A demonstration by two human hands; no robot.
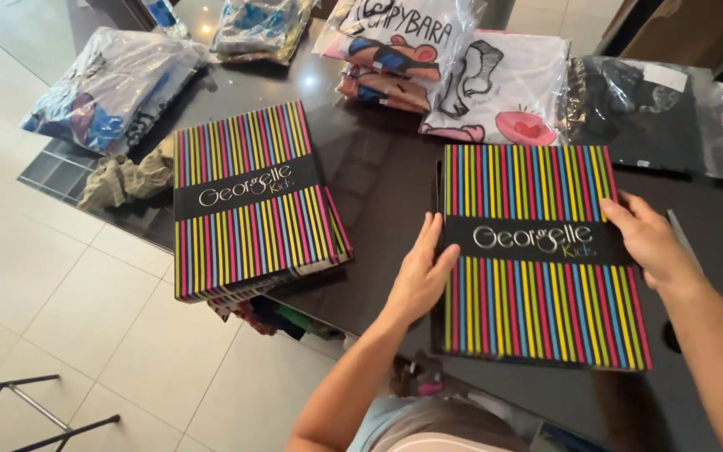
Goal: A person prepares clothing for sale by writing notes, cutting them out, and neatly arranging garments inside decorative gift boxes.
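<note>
At the far left, a clear plastic bag of folded clothing (106,88) hangs over the corner of the dark glossy worktop (378,167), with a crumpled olive cloth (127,177) just beside it. Next lies a flat box with bright vertical stripes and a black band (248,197), jutting past the worktop's edge; things under it are too shadowed to make out. The left hand (420,272) rests flat on the left edge of a second striped box (541,255), fingers (430,238) spread and open. The right hand (650,238) lies on that box's right edge, fingers curled loosely over it, not clamped. Behind, bagged white printed garments (495,84) are stacked, then a bagged black garment (638,109); the last bag at the right border is cut off.
</note>
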